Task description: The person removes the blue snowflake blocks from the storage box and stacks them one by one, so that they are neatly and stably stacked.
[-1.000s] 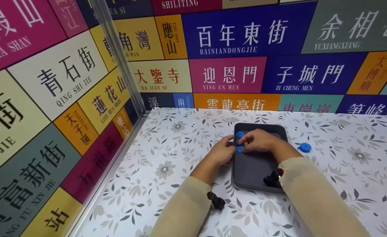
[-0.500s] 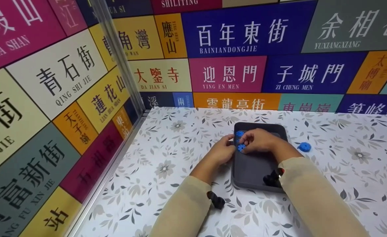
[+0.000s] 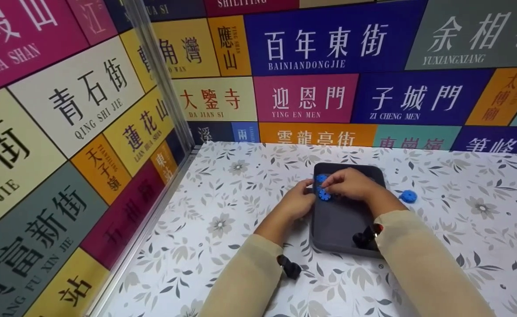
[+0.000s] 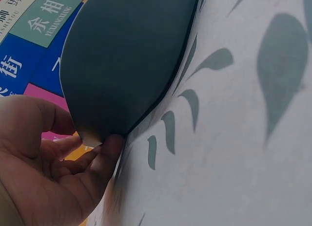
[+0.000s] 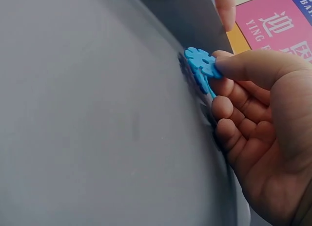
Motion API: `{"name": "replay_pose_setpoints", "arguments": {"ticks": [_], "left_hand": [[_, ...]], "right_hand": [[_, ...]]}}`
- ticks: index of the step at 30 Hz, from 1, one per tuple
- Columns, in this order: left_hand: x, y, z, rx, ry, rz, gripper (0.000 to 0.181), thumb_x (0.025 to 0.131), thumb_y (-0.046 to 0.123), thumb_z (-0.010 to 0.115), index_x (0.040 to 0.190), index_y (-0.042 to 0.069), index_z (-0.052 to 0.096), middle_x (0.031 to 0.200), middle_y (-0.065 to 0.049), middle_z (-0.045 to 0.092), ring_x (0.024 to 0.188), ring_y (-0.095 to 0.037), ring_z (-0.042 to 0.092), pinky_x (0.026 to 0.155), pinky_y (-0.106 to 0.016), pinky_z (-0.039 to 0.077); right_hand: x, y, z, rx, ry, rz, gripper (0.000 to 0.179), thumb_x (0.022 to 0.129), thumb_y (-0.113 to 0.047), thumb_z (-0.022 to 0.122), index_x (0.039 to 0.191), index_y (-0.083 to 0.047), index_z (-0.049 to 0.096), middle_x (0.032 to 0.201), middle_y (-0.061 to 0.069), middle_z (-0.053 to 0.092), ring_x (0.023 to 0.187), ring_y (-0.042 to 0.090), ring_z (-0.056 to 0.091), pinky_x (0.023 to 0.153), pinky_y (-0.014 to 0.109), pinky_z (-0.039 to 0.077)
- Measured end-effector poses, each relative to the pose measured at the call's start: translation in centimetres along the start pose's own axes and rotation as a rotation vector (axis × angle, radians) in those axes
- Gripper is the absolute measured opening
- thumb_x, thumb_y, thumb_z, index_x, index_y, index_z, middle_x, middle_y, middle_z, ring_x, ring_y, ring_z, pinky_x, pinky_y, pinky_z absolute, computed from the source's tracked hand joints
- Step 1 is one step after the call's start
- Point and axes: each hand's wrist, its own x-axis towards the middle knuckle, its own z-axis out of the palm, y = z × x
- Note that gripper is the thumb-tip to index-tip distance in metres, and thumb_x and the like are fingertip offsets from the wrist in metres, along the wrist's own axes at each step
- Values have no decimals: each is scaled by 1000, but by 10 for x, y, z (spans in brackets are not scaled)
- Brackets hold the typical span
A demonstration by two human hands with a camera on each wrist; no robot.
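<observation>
A dark grey rectangular tray [image 3: 344,224] lies on the table. My left hand [image 3: 297,201] is at its left side; in the left wrist view that hand [image 4: 53,162] pinches the tray's wall [image 4: 122,55] between thumb and fingers. Inside the tray, near the left wall, my right hand [image 3: 353,184] pinches a blue notched snowflake disc [image 3: 324,194]. The right wrist view shows the disc [image 5: 201,60] tilted between thumb and forefinger, with more blue close under it. Another blue snowflake piece [image 3: 321,178] sits in the tray's far left corner, partly hidden by my right fingers.
A small blue cluster of snowflake discs [image 3: 408,196] lies on the table right of the tray. The tabletop [image 3: 223,264] has a white cloth with a grey leaf print. Panels with street names [image 3: 306,99] stand at the back and left.
My right hand has shifted slightly back and right, and the pinched disc has lifted and turned its face more into view. My left hand has stayed at the tray's side.
</observation>
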Motion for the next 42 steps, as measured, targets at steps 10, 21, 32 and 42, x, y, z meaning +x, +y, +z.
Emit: {"name": "replay_pose_setpoints", "arguments": {"ticks": [10,21,32,42], "left_hand": [[2,1,5,6,0,11,58,98,16,58,156,18,55,147,-8,68,127,-21,64,104,-39,55],[2,-2,8,-42,29,4,58,98,14,57,156,18,56,146,-9,69,131,-22,64,115,-40,50],[3,-1,3,-25,32,2,57,100,16,57,156,18,55,151,-9,66,139,-23,60,121,-41,46],[2,-2,2,-3,22,15,56,100,16,57,156,18,55,151,-9,66,136,-23,61,118,-41,47]], "right_hand": [[-8,-21,-21,82,202,20,31,100,-23,74,121,-1,78,84,-6,74,70,11,64,67,27,58],[-65,-28,-48,438,430,18,27,102,-20,73,124,-4,76,90,-16,77,77,4,70,74,20,63],[-100,21,-62,513,578,120,27,99,-28,78,121,-13,79,88,-17,77,73,5,69,67,19,61],[-123,63,-75,678,603,118,28,96,-24,81,119,-8,80,90,-13,79,75,6,70,66,19,60]]}}
